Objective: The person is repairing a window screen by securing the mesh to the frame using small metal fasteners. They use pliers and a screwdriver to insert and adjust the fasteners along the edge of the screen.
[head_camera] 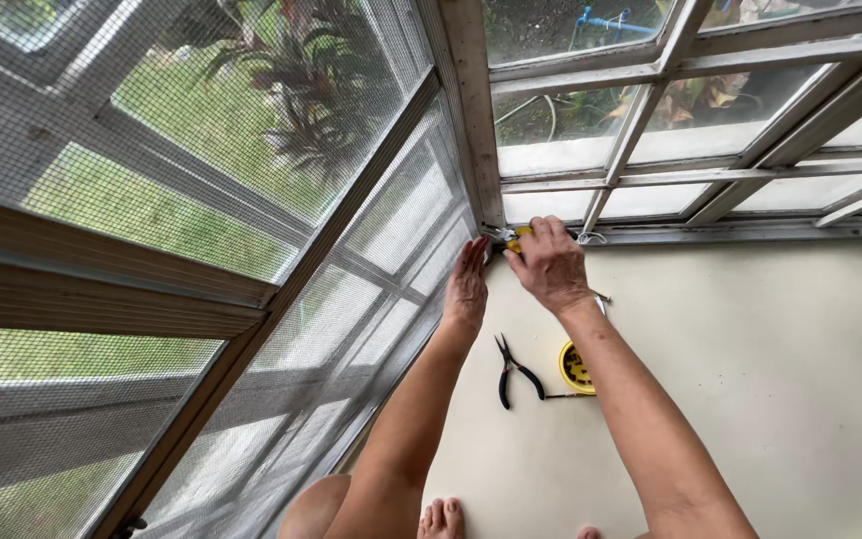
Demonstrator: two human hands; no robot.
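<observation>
only yellow-handled tool (513, 238) pointing left, level

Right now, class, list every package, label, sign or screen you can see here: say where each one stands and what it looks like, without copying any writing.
Insect screen panel: left of the picture, leaning against the window; grey mesh in a brown frame; left hand flat against its edge.
Round yellow container: on the pale floor below the right hand, beside black-handled pliers; dark patterned top.
No signs or electronic displays show.
</observation>
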